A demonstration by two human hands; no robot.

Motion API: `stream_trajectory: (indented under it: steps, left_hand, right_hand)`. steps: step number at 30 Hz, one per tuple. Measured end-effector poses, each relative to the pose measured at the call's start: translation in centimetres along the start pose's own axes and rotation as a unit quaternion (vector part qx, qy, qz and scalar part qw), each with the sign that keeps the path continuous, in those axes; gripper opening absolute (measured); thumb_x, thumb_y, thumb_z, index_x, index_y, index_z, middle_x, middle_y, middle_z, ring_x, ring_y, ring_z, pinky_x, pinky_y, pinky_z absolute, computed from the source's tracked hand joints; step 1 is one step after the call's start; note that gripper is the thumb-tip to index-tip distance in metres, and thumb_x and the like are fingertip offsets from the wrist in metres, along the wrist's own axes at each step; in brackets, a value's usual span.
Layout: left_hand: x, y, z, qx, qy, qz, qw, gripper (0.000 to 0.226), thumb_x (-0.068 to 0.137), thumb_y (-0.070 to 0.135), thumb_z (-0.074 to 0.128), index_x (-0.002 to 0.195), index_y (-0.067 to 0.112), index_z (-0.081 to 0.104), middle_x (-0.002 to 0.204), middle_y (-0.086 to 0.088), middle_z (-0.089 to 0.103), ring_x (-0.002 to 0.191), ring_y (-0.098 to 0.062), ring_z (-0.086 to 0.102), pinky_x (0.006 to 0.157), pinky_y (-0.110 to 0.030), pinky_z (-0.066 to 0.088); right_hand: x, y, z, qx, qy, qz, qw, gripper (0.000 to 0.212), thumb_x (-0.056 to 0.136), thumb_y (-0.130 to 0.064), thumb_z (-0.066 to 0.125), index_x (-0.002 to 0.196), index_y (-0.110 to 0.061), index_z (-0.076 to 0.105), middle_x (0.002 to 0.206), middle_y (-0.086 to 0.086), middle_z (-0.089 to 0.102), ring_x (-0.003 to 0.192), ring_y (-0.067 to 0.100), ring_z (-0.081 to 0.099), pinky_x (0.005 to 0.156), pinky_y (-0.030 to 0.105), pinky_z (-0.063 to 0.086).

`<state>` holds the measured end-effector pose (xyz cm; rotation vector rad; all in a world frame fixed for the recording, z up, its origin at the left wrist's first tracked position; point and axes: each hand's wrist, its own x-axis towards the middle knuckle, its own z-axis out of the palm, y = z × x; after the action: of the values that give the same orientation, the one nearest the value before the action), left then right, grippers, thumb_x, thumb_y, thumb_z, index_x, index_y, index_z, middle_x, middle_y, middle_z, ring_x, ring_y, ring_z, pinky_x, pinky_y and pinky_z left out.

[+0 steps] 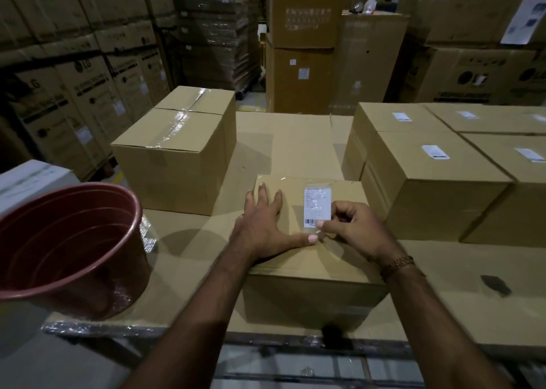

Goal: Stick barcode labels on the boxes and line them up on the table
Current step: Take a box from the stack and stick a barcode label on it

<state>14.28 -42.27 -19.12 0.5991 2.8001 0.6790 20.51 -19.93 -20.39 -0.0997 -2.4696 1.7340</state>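
Observation:
A cardboard box (pixel 310 273) sits at the table's near edge in front of me. A white barcode label (pixel 317 207) lies on its top under a strip of clear tape. My left hand (pixel 266 226) lies flat on the box top, fingers spread, thumb stretched toward the label's lower edge. My right hand (pixel 351 229) has curled fingers and pinches the label's lower right corner. To the right, several boxes (pixel 437 188) bearing white labels stand in rows. On the left stand two unlabelled boxes (pixel 174 158) sealed with clear tape.
A red plastic bucket (pixel 68 250) stands tilted at the table's left front. The table (pixel 472 315) is covered in cardboard and has a dark smudge at the right. Tall stacks of warehouse cartons (pixel 74 87) surround the table at the back and sides.

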Motion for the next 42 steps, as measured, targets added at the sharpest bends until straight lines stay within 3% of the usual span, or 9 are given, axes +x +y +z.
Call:
stream_trajectory:
  steps: [7, 12, 15, 21, 24, 26, 31, 37, 42]
  left_hand:
    - [0.1, 0.1, -0.3, -0.011, -0.006, -0.006, 1.000, 0.138, 0.061, 0.095, 0.067, 0.169, 0.033, 0.007, 0.176, 0.003, -0.016, 0.161, -0.024, -0.018, 0.126, -0.055, 0.020]
    - [-1.4, -0.1, -2.2, -0.088, 0.064, 0.010, 0.994, 0.092, 0.086, 0.055, 0.081, 0.163, 0.028, 0.039, 0.174, -0.002, 0.021, 0.156, -0.022, 0.032, 0.120, -0.030, 0.030]
    - [-3.7, -0.5, -4.2, -0.079, 0.125, 0.024, 0.989, 0.081, 0.088, 0.045, 0.082, 0.159, 0.031, 0.045, 0.168, 0.002, 0.037, 0.149, -0.019, 0.043, 0.117, -0.031, 0.035]
    - [-7.4, -3.2, -8.2, -0.019, 0.248, -0.005, 0.969, 0.101, 0.090, 0.054, 0.076, 0.167, 0.042, 0.010, 0.160, 0.000, 0.050, 0.142, -0.021, 0.051, 0.112, -0.051, 0.048]
    - [-8.7, -5.9, -10.5, -0.011, 0.299, -0.029, 0.954, 0.107, 0.089, 0.060, 0.074, 0.167, 0.040, 0.004, 0.164, -0.002, 0.044, 0.145, -0.024, 0.049, 0.112, -0.051, 0.049]
    - [-9.5, -8.5, -12.0, -0.041, 0.318, -0.037, 0.946, 0.113, 0.084, 0.074, 0.070, 0.166, 0.043, -0.002, 0.170, -0.002, 0.034, 0.150, -0.025, 0.042, 0.114, -0.055, 0.045]
    - [-11.0, -15.8, -15.6, -0.016, 0.343, -0.130, 0.930, 0.110, 0.086, 0.086, 0.052, 0.166, 0.041, -0.008, 0.177, -0.006, 0.000, 0.162, -0.031, 0.009, 0.124, -0.064, 0.022]
    - [-11.0, -26.5, -19.9, 0.010, 0.354, -0.178, 0.918, 0.103, 0.094, 0.080, 0.043, 0.168, 0.030, -0.007, 0.177, -0.012, 0.002, 0.161, -0.034, 0.012, 0.124, -0.062, 0.026]
    - [-10.8, -35.0, -21.6, 0.012, 0.307, -0.208, 0.929, 0.099, 0.097, 0.078, 0.038, 0.169, 0.026, -0.006, 0.176, -0.013, 0.001, 0.161, -0.035, 0.011, 0.125, -0.058, 0.023]
  right_hand:
    - [0.5, -0.9, 0.2, 0.055, 0.037, 0.031, 0.997, 0.016, 0.086, -0.023, 0.082, 0.102, -0.022, 0.083, 0.101, 0.014, 0.080, 0.083, 0.020, 0.068, 0.075, 0.034, 0.053]
    - [1.3, -2.4, -0.5, 0.027, 0.016, 0.088, 0.996, 0.013, 0.086, -0.020, 0.085, 0.093, -0.011, 0.081, 0.092, 0.012, 0.081, 0.077, 0.021, 0.064, 0.076, 0.037, 0.051]
    - [1.9, -4.2, -0.4, 0.029, 0.014, 0.101, 0.994, 0.019, 0.085, -0.020, 0.087, 0.087, -0.005, 0.075, 0.077, 0.007, 0.074, 0.067, 0.019, 0.056, 0.065, 0.032, 0.045]
    - [1.6, -7.8, 4.0, 0.043, -0.028, 0.062, 0.997, 0.013, 0.085, -0.001, 0.083, 0.090, -0.003, 0.071, 0.081, 0.004, 0.075, 0.059, 0.007, 0.062, 0.057, 0.022, 0.046]
    - [1.7, -9.5, 7.3, 0.066, -0.043, 0.054, 0.995, 0.021, 0.086, 0.006, 0.079, 0.105, 0.005, 0.071, 0.094, 0.009, 0.082, 0.088, 0.019, 0.080, 0.085, 0.034, 0.064]
    - [2.2, -10.7, 9.8, 0.055, -0.042, 0.042, 0.997, 0.020, 0.087, 0.005, 0.078, 0.106, 0.003, 0.071, 0.095, 0.009, 0.082, 0.098, 0.030, 0.079, 0.094, 0.046, 0.060]
    - [4.2, -13.6, 16.8, 0.039, -0.047, 0.022, 0.998, 0.011, 0.089, 0.001, 0.073, 0.098, -0.006, 0.073, 0.089, 0.003, 0.082, 0.083, 0.017, 0.079, 0.078, 0.032, 0.060]
    - [6.8, -16.5, 26.5, 0.019, -0.019, 0.022, 0.999, 0.007, 0.090, -0.002, 0.071, 0.088, -0.008, 0.074, 0.081, 0.000, 0.081, 0.068, 0.007, 0.071, 0.061, 0.019, 0.053]
    - [8.1, -17.4, 33.9, -0.033, 0.002, 0.013, 0.999, 0.002, 0.086, -0.014, 0.074, 0.084, -0.016, 0.074, 0.080, -0.004, 0.080, 0.083, 0.020, 0.078, 0.077, 0.040, 0.062]
